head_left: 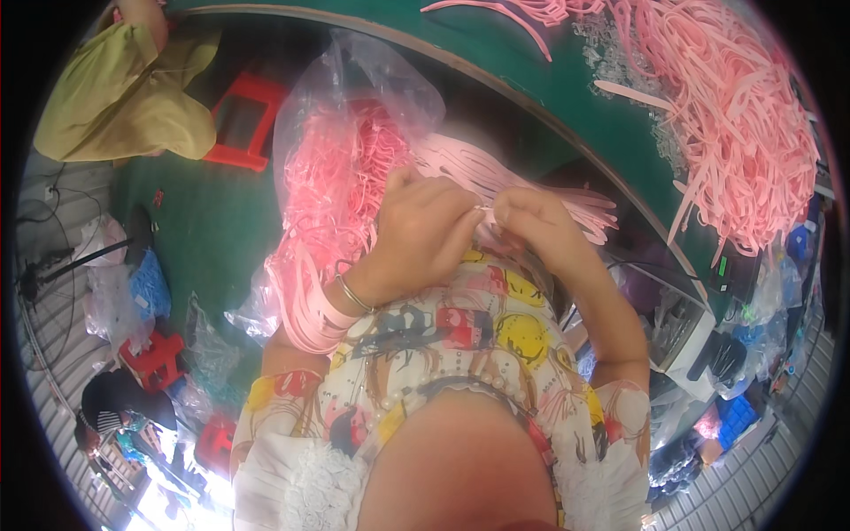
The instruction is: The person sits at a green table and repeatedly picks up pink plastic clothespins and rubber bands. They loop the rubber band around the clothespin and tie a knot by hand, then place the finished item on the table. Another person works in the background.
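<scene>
Left hand [429,221] and right hand [534,226], both curled, pinch a small pale piece [484,211], mostly hidden, beside pink straps [474,165].

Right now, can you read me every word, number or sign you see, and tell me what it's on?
I can't read you any words or numbers here.
Patterned top: there are pictures, but any marks on the red patch are too blurred.
Small green patch at the right: too small.
Pink strips: no writing that I can see.
</scene>
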Motion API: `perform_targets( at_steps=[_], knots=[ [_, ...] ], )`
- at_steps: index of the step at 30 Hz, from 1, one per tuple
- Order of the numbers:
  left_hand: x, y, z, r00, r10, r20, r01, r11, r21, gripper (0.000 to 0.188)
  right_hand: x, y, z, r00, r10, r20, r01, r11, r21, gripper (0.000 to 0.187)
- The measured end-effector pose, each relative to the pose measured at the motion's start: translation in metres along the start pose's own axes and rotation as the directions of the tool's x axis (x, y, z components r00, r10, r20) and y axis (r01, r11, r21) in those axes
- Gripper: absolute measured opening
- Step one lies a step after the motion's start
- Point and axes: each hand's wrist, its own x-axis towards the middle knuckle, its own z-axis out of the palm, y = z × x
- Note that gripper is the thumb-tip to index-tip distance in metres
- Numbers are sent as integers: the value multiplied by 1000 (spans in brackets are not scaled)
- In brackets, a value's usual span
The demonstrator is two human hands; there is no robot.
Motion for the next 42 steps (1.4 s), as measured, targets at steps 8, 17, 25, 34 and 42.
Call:
perform_targets(
  at_steps=[8, 17, 25, 34, 42],
  knots=[
    [-2, -3, 2, 992, 91, 88, -87, 995, -47, 7, 19, 1, -13, 990, -43, 132, 46, 999, -17, 19],
    [4, -9, -11, 659, -412, 629, 748, 275, -604, 20, 13, -2, -8, 953, -299, 37, 301, 948, -102, 5],
    [3, -24, -1, 558, -464, 688, 744, -87, -662, 20, 36, 24, 0, 526, -841, 126, 537, 214, -816, 9],
    [12, -13, -6, 914, -353, 199, 405, 781, -475, 6, 18, -16, -9, 973, -229, 39, 232, 951, -204, 20],
    [-33, -22, -2, 594, -445, 670, 795, 198, -574, 25, -11, -44, -11, 863, -423, -276, 485, 846, 221, 18]
  ],
)
